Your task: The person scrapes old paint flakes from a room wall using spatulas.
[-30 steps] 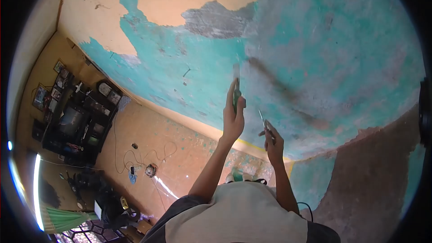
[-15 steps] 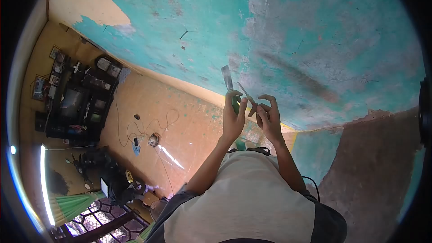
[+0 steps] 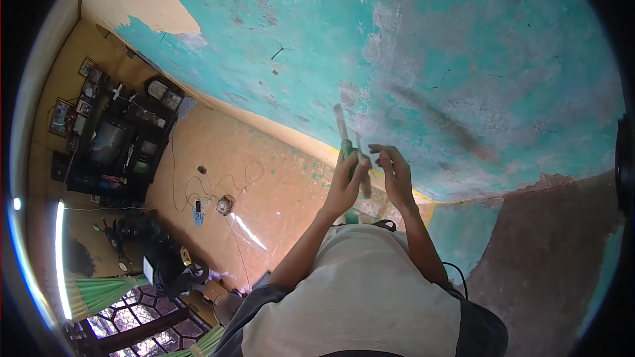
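Note:
My left hand (image 3: 344,184) is closed round the green handle of a scraper (image 3: 340,122), whose grey blade points up towards the wall. A second tool (image 3: 365,178) with a brown handle and a thin shaft, blurred by motion, stands beside the scraper against the fingers of my left hand. Just to its right, my right hand (image 3: 397,182) is open, with its fingers apart and bent towards the tool. The peeling turquoise wall (image 3: 463,79) rises in front of both hands.
On the floor (image 3: 198,132) at the left lie a cable, a round object (image 3: 225,205) and a blue item (image 3: 198,213). A black cabinet (image 3: 109,142), a motorcycle (image 3: 159,258) and a window with green curtains (image 3: 106,294) are further left.
The brown-handled tool has left my right hand and is now at my left hand. My right hand has opened. The view has shifted slightly.

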`<action>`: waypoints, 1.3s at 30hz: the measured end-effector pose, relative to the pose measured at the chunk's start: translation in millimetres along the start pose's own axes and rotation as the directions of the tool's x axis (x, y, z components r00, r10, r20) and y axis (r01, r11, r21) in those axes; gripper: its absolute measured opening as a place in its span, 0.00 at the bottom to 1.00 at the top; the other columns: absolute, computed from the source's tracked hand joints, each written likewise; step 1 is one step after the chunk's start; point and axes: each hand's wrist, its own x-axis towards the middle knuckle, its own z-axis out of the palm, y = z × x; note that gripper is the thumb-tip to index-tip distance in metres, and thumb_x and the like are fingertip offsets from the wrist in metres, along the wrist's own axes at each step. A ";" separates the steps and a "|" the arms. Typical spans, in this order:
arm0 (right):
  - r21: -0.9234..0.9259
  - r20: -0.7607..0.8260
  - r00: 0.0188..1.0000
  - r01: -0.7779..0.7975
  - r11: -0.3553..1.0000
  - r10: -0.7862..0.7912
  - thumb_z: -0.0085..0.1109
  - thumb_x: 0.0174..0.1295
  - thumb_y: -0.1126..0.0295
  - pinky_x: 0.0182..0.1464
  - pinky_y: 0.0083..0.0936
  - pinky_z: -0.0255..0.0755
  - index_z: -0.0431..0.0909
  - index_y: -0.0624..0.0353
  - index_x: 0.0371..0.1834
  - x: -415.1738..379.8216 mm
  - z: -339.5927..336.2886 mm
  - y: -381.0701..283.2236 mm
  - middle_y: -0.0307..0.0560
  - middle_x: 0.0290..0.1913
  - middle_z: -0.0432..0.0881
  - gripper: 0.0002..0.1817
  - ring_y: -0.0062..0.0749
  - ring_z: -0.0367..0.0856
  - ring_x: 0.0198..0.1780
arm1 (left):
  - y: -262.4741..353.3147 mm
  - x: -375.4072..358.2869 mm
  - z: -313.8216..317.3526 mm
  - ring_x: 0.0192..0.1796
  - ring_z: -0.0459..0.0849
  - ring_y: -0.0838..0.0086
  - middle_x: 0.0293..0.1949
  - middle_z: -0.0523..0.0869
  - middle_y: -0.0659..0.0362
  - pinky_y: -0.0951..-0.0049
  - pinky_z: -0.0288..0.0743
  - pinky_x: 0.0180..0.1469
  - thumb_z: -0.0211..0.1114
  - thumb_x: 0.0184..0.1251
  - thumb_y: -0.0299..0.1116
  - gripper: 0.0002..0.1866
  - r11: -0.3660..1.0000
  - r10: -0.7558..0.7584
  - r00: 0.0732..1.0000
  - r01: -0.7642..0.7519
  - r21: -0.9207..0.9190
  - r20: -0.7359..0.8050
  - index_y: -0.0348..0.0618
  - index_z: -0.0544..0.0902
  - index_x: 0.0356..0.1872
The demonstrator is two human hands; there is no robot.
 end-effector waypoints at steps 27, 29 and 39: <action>0.404 0.234 0.967 -0.188 0.895 0.098 0.46 0.86 0.59 0.22 0.15 0.57 0.70 0.58 0.77 67.2 -17.8 -36.6 0.34 0.35 0.75 0.24 0.11 0.62 0.22 | 7.0 41.3 -59.9 0.21 0.64 0.87 0.22 0.69 0.70 0.81 0.58 0.22 0.47 0.92 0.40 0.14 0.991 -0.077 0.928 0.030 -0.133 -0.365 0.42 0.77 0.54; 0.432 0.169 0.986 -0.061 0.900 -0.014 0.48 0.85 0.59 0.22 0.14 0.57 0.68 0.58 0.80 86.0 -9.1 -70.3 0.34 0.35 0.75 0.25 0.10 0.61 0.21 | 14.7 75.1 -89.5 0.22 0.66 0.85 0.26 0.71 0.67 0.80 0.62 0.24 0.46 0.91 0.38 0.16 0.992 0.010 0.911 -0.061 -0.111 -0.412 0.41 0.75 0.65; 0.609 0.006 0.985 0.132 0.782 -0.171 0.55 0.81 0.58 0.19 0.16 0.50 0.68 0.57 0.81 138.8 3.9 -158.2 0.32 0.33 0.73 0.30 0.10 0.59 0.21 | 53.8 241.2 -165.2 0.31 0.86 0.68 0.50 0.86 0.44 0.62 0.79 0.36 0.43 0.84 0.25 0.28 0.961 0.254 0.723 -0.114 0.251 -0.643 0.46 0.59 0.82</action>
